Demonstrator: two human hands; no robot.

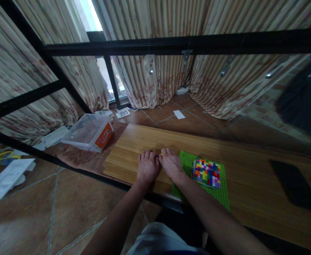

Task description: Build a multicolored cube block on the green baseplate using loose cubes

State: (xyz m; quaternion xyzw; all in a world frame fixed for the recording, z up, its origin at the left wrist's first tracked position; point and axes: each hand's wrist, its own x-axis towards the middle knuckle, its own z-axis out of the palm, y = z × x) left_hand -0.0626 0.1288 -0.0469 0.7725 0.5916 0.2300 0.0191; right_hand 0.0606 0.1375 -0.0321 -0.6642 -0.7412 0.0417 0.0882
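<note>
My left hand and my right hand meet over the wooden table top, fingers curled and fingertips almost touching. Between them show a small dark blue or purple piece by the left fingers and a tiny yellow piece at the right fingertips. Both look like toy building bricks, though the fingers cover most of them. Just right of my right hand lies a green studded baseplate, partly under my right forearm. On it sits a block of many-coloured bricks.
A clear plastic bin with an orange label stands left of the wooden board. A black flat object lies at the right. A black metal bar crosses in front of the curtains. White packaging lies on the tiled floor.
</note>
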